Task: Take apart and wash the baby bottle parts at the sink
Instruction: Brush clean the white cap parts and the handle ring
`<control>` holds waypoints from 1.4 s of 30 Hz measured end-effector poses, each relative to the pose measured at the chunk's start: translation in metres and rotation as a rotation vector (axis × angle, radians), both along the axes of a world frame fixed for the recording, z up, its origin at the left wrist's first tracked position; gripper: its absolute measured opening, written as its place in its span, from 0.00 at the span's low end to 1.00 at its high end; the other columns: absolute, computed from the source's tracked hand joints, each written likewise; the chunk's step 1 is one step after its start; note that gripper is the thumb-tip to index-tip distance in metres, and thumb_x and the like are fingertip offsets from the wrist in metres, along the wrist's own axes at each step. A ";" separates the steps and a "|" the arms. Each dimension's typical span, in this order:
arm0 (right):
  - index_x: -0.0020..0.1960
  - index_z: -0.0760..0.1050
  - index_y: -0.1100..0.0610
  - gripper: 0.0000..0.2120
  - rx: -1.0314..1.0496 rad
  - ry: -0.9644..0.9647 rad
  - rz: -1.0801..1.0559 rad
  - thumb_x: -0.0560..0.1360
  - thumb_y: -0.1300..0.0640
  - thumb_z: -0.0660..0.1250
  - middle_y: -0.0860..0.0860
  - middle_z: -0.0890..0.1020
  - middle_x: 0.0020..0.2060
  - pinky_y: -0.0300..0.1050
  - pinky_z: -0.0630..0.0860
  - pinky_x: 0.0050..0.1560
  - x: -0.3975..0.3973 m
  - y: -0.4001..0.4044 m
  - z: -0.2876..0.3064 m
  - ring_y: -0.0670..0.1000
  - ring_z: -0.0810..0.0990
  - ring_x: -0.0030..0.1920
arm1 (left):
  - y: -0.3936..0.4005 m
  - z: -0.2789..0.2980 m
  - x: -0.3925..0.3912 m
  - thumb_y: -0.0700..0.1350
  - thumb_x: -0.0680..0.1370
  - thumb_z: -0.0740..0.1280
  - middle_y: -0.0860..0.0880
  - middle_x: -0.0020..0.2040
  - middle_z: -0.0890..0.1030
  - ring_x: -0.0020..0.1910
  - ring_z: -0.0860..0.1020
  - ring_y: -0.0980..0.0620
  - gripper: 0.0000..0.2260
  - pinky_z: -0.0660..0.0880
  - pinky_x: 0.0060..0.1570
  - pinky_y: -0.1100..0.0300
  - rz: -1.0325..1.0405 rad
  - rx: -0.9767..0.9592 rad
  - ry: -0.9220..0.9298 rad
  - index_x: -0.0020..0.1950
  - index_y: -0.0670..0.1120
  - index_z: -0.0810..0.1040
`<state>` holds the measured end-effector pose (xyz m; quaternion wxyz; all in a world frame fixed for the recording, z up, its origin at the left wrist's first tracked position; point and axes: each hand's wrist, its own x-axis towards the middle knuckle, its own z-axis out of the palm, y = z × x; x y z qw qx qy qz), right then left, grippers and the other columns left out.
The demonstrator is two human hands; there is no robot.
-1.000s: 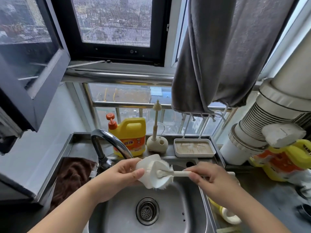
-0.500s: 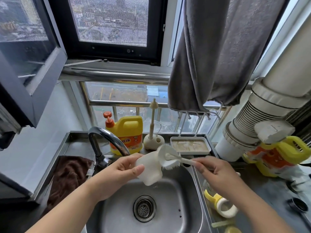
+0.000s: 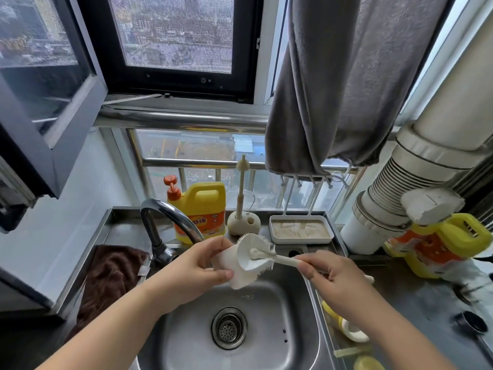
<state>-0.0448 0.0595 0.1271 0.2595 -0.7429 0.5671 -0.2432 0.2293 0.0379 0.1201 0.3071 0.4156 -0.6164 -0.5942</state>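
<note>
1. A white, cup-shaped plastic bottle part [image 3: 230, 268] is gripped by the left hand [image 3: 197, 265], thumb and fingers curled round it, above the stainless-steel sink basin [image 3: 288, 316].
2. The white handle of a bristled bottle brush [image 3: 256, 252] is pinched by the right hand [image 3: 328, 276] — its head sits at the part's mouth.
3. A yellow detergent jug [image 3: 201, 209] stands beyond the left hand — behind the curved metal tap [image 3: 170, 217].

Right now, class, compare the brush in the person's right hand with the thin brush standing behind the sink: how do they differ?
The held brush lies roughly level, gripped by the right hand, its wide bristled head against the white bottle part. The thin brush stands upright in its holder, untouched, with a small narrow tip. Both are pale cream.
</note>
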 end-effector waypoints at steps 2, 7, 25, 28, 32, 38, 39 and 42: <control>0.43 0.73 0.28 0.06 -0.012 0.005 0.004 0.72 0.39 0.59 0.46 0.77 0.34 0.30 0.65 0.39 0.000 0.003 -0.001 0.42 0.75 0.43 | 0.001 -0.001 -0.006 0.47 0.66 0.74 0.51 0.44 0.81 0.44 0.76 0.55 0.15 0.72 0.45 0.63 0.025 0.009 0.006 0.50 0.44 0.78; 0.42 0.75 0.25 0.06 0.006 0.073 0.039 0.73 0.32 0.59 0.35 0.77 0.42 0.30 0.66 0.41 -0.017 0.007 -0.009 0.39 0.75 0.46 | 0.004 -0.002 -0.006 0.51 0.63 0.75 0.50 0.41 0.82 0.42 0.78 0.55 0.15 0.74 0.43 0.64 0.073 0.072 0.142 0.46 0.45 0.81; 0.47 0.81 0.38 0.10 -0.032 -0.155 -0.015 0.73 0.38 0.64 0.42 0.80 0.39 0.32 0.69 0.41 -0.007 0.002 -0.003 0.43 0.78 0.42 | 0.009 0.012 -0.007 0.39 0.67 0.75 0.42 0.43 0.80 0.42 0.79 0.49 0.17 0.79 0.42 0.60 0.084 0.242 0.444 0.52 0.36 0.76; 0.48 0.80 0.36 0.12 0.003 -0.099 0.025 0.73 0.34 0.61 0.41 0.79 0.39 0.33 0.70 0.42 -0.011 0.008 -0.007 0.44 0.78 0.43 | 0.008 0.014 0.001 0.49 0.57 0.83 0.41 0.45 0.81 0.43 0.80 0.48 0.25 0.80 0.44 0.58 0.095 0.262 0.475 0.49 0.40 0.81; 0.49 0.80 0.37 0.15 0.041 -0.128 -0.101 0.70 0.34 0.60 0.42 0.79 0.37 0.40 0.72 0.39 -0.024 0.004 -0.004 0.44 0.77 0.38 | 0.009 0.012 0.002 0.50 0.55 0.84 0.41 0.44 0.81 0.43 0.80 0.47 0.23 0.80 0.46 0.57 0.106 0.273 0.485 0.45 0.44 0.82; 0.50 0.82 0.45 0.09 0.087 -0.242 -0.063 0.74 0.47 0.65 0.40 0.81 0.35 0.31 0.70 0.37 -0.007 0.010 0.000 0.40 0.78 0.37 | 0.006 0.015 0.000 0.45 0.55 0.84 0.41 0.43 0.79 0.42 0.80 0.46 0.21 0.80 0.47 0.55 0.098 0.312 0.585 0.42 0.43 0.81; 0.50 0.82 0.48 0.08 0.113 -0.263 -0.090 0.74 0.50 0.65 0.38 0.80 0.33 0.30 0.69 0.35 -0.011 0.012 -0.002 0.38 0.78 0.34 | 0.006 0.013 0.003 0.45 0.56 0.84 0.40 0.43 0.78 0.43 0.79 0.45 0.20 0.79 0.48 0.55 0.088 0.304 0.578 0.41 0.43 0.80; 0.49 0.82 0.49 0.07 0.143 -0.233 -0.131 0.75 0.52 0.66 0.35 0.78 0.29 0.30 0.67 0.34 -0.020 0.011 -0.007 0.37 0.76 0.31 | 0.003 0.010 0.005 0.42 0.58 0.82 0.40 0.41 0.74 0.42 0.76 0.46 0.17 0.77 0.45 0.57 0.034 0.273 0.489 0.36 0.44 0.76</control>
